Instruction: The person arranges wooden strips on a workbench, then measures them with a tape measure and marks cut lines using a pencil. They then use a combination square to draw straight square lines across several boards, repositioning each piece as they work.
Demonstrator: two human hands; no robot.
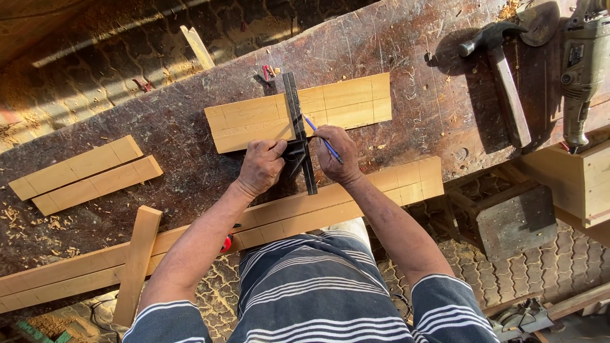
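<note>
A hammer [502,76] lies beside a power drill [581,70].

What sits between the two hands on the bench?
In the head view, a dark square ruler stands between the left hand and right hand, its blade crossing the marked wooden boards.

**Labels on the bench**

I see no packages, signs or screens; only a small dark rectangular label [576,55] on the grey-green power drill's body [581,70] at the bench's top right corner; its print is too small to make out.
</note>
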